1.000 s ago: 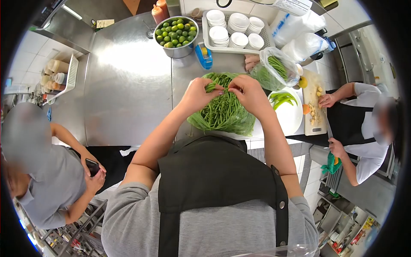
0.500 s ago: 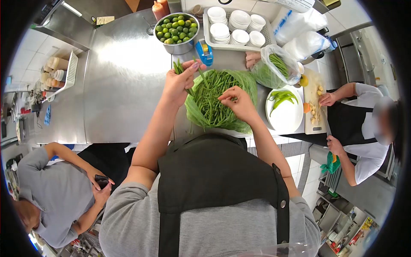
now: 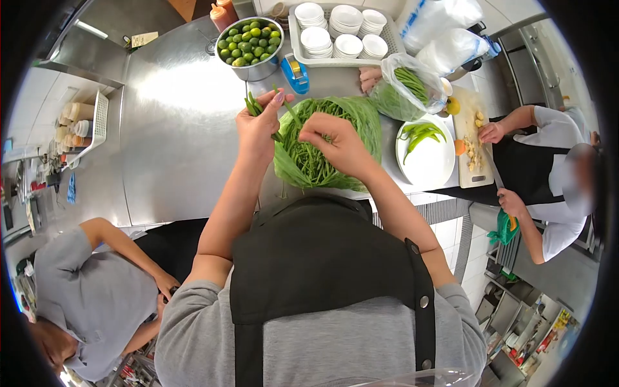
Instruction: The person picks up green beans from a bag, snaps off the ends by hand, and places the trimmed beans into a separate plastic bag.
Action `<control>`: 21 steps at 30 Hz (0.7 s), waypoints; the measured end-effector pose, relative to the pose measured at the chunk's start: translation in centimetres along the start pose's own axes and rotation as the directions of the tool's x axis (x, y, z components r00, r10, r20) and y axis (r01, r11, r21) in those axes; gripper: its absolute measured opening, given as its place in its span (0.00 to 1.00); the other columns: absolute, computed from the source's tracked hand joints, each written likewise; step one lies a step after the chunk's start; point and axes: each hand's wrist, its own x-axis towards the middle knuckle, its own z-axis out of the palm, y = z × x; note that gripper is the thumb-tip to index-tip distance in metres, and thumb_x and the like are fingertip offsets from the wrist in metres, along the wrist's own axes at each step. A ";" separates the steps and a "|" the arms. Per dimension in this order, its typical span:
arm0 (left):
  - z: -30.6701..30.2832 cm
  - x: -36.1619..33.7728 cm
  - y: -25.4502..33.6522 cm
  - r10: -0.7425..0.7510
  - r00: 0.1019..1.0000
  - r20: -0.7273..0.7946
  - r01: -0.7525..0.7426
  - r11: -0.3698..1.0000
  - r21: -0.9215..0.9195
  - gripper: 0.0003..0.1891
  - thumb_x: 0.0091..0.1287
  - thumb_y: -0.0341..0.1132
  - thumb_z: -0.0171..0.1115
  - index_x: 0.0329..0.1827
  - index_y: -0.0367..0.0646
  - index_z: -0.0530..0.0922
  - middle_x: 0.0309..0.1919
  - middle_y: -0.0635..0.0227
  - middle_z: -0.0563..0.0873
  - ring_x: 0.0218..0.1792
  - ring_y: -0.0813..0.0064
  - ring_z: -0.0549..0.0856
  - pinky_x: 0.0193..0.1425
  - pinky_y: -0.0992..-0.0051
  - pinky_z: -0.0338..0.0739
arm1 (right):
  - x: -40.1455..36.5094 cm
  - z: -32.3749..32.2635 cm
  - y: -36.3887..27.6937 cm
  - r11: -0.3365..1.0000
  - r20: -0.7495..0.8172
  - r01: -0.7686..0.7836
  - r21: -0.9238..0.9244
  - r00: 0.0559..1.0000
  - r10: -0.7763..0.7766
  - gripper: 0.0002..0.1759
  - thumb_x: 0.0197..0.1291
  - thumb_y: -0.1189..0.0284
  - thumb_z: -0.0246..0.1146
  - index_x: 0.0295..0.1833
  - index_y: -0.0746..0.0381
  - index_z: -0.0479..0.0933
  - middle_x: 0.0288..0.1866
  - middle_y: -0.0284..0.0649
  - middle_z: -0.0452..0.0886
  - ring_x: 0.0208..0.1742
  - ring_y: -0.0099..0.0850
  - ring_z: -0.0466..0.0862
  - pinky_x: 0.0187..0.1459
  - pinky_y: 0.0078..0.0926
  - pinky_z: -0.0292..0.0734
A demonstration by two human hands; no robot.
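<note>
My left hand (image 3: 258,124) is closed around a small bunch of green beans (image 3: 253,104), raised over the left rim of the bag. From its fingertips a single green bean (image 3: 292,111) slants down to my right hand (image 3: 336,145), whose fingers are pinched at its lower end. Their exact grip is partly hidden by the knuckles. Beneath both hands, a heap of green beans (image 3: 306,158) fills an opened light-green plastic bag (image 3: 369,132) on the steel counter.
Behind the bag are a pot of limes (image 3: 259,69), a blue tape dispenser (image 3: 295,76) and a basket (image 3: 345,62) of white bowls. To the right, a white plate (image 3: 425,169) holds green chillies. A co-worker holds a knife at a cutting board (image 3: 476,175); another person stands left.
My right hand has moved left from over the heap to the bean at my left hand's fingertips. My left hand keeps its bunch. The whole view has shifted slightly.
</note>
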 end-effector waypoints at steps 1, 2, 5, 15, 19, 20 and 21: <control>-0.1 -0.1 -0.1 -0.023 1.000 -0.019 0.023 1.000 -0.020 0.12 0.71 0.28 0.69 0.54 0.33 0.83 0.48 0.52 0.90 0.20 0.93 0.65 0.23 0.87 0.60 | -0.1 -0.4 0.0 0.998 0.113 -0.049 -0.035 0.992 0.053 0.06 0.66 0.75 0.65 0.40 0.68 0.82 0.32 0.42 0.77 0.35 0.37 0.78 0.41 0.33 0.73; -0.4 -0.3 -0.3 -0.048 0.998 -0.037 0.047 0.998 -0.039 0.12 0.71 0.28 0.69 0.55 0.33 0.83 0.48 0.54 0.90 0.21 0.93 0.66 0.23 0.87 0.60 | -0.3 -0.9 0.0 0.993 0.221 -0.095 -0.075 0.969 0.109 0.06 0.66 0.74 0.66 0.41 0.67 0.82 0.34 0.44 0.79 0.37 0.40 0.79 0.43 0.35 0.74; -1.7 -0.2 -1.4 -0.149 0.989 0.014 0.149 0.970 -0.193 0.12 0.74 0.29 0.64 0.57 0.35 0.80 0.41 0.64 0.87 0.26 0.88 0.70 0.28 0.84 0.66 | -2.3 -1.8 4.9 0.932 0.296 -0.124 -0.340 0.927 0.231 0.06 0.64 0.74 0.66 0.41 0.67 0.83 0.39 0.47 0.81 0.43 0.46 0.82 0.48 0.40 0.77; -0.7 -2.1 -3.3 -0.452 0.886 0.108 0.464 0.848 -0.257 0.09 0.78 0.39 0.59 0.42 0.45 0.72 0.28 0.72 0.75 0.29 0.77 0.73 0.35 0.77 0.72 | 2.2 -1.9 8.5 0.634 0.023 -0.041 -0.772 0.995 0.093 0.05 0.59 0.74 0.65 0.38 0.61 0.86 0.52 0.43 0.80 0.58 0.44 0.79 0.54 0.45 0.76; -1.7 -1.8 -3.8 -0.410 0.878 0.246 0.455 0.875 -0.164 0.15 0.78 0.42 0.60 0.32 0.47 0.71 0.23 0.76 0.72 0.22 0.82 0.69 0.27 0.79 0.64 | 4.3 -0.1 11.6 0.469 0.069 0.085 -0.879 0.996 -0.052 0.07 0.59 0.73 0.63 0.39 0.56 0.87 0.60 0.38 0.78 0.65 0.39 0.74 0.59 0.48 0.72; -2.5 -1.5 -4.3 -0.392 0.862 0.322 0.459 0.873 -0.166 0.17 0.78 0.42 0.61 0.29 0.48 0.71 0.21 0.78 0.71 0.20 0.83 0.67 0.24 0.79 0.61 | 4.4 0.1 12.3 0.461 0.063 0.084 -0.883 0.996 -0.060 0.07 0.59 0.72 0.64 0.39 0.56 0.87 0.61 0.38 0.78 0.64 0.38 0.74 0.59 0.48 0.71; -2.4 -1.6 -4.0 -0.395 0.869 0.298 0.454 0.876 -0.165 0.16 0.78 0.42 0.61 0.30 0.46 0.73 0.21 0.79 0.70 0.20 0.85 0.66 0.23 0.79 0.58 | 4.6 0.1 12.7 0.452 0.059 0.084 -0.888 0.996 -0.069 0.07 0.59 0.72 0.64 0.39 0.56 0.87 0.62 0.37 0.78 0.63 0.38 0.75 0.60 0.48 0.70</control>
